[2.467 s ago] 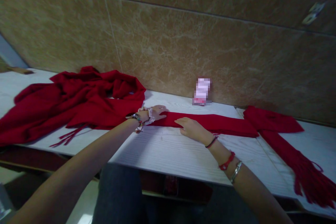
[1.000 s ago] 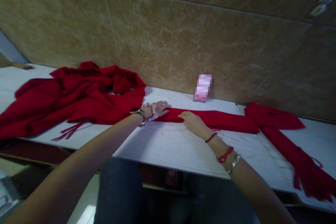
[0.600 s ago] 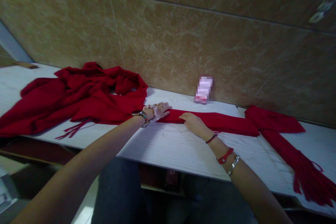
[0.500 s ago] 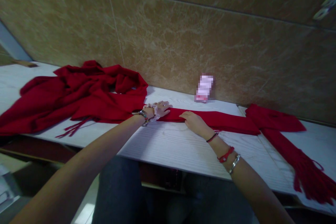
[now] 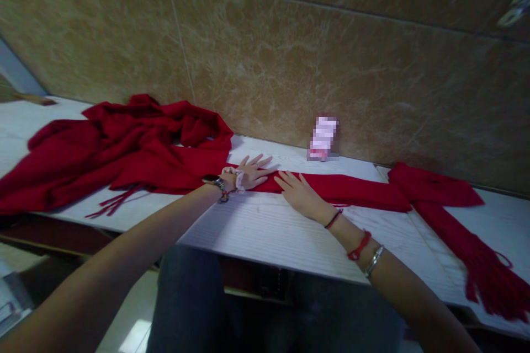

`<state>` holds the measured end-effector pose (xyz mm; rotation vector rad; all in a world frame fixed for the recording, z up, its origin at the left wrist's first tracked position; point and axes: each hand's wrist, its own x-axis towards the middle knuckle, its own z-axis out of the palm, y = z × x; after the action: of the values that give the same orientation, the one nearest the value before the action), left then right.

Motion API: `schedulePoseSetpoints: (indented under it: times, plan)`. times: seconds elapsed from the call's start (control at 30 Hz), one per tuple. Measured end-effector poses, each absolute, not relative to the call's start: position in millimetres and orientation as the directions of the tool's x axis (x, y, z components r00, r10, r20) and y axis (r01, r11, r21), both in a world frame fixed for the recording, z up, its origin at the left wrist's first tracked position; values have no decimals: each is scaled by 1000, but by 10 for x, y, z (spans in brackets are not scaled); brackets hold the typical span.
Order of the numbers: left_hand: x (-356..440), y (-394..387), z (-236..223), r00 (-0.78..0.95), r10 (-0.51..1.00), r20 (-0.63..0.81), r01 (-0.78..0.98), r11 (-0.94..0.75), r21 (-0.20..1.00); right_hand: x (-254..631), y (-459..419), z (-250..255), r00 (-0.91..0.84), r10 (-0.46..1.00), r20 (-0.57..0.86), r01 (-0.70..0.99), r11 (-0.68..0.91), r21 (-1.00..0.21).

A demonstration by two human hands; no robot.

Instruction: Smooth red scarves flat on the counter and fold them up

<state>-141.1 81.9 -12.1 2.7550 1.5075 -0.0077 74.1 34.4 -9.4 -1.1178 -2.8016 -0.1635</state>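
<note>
A long red scarf lies folded into a narrow strip along the white table. My left hand rests on it with the fingers spread, a scrunchie and a watch on the wrist. Just to the right, my right hand lies flat on the same strip, fingers apart. At the strip's right end the scarf turns over and ends in a fringe near the table's front edge. To the left, the red cloth spreads into a loose, crumpled heap, with some tassels hanging toward me.
A pixelated pink object stands against the brown tiled wall behind the table. The white tabletop is narrow, with its front edge close to my legs. A seam crosses it on the right.
The fingers of my left hand have spread wider. My right hand has shifted slightly left, and its curled fingers have opened out flat on the scarf.
</note>
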Motion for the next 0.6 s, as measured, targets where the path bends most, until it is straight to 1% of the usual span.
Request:
schedulePoseSetpoints:
  times: [0.07,0.13,0.2,0.27,0.33,0.4,0.5,0.6]
  plan:
    - [-1422,769,-119,573,820,19,820,-573,-9,714,322,-88,-727,678,111,681,732,-8]
    - [-1462,740,-138,597,802,-19,802,-597,-3,735,308,-77,-725,688,43,684,726,-71]
    - [-1520,721,-157,584,810,-60,811,-584,3,793,308,-57,-710,704,-8,701,706,-101]
    - [-1563,699,-154,556,829,-56,830,-557,-6,841,330,-30,-676,736,-35,734,669,-112]
    - [-1560,665,-127,539,841,-41,842,-539,-5,827,375,-8,-629,777,-27,773,622,-124]
    - [-1518,627,-96,524,851,-42,852,-524,6,741,433,-8,-593,805,25,795,591,-136]
    - [-1467,591,-99,508,859,-67,861,-509,13,589,503,-65,-597,798,79,787,602,-135]
    - [-1516,592,-144,505,860,-72,863,-506,4,602,517,-135,-612,789,57,783,614,-102]
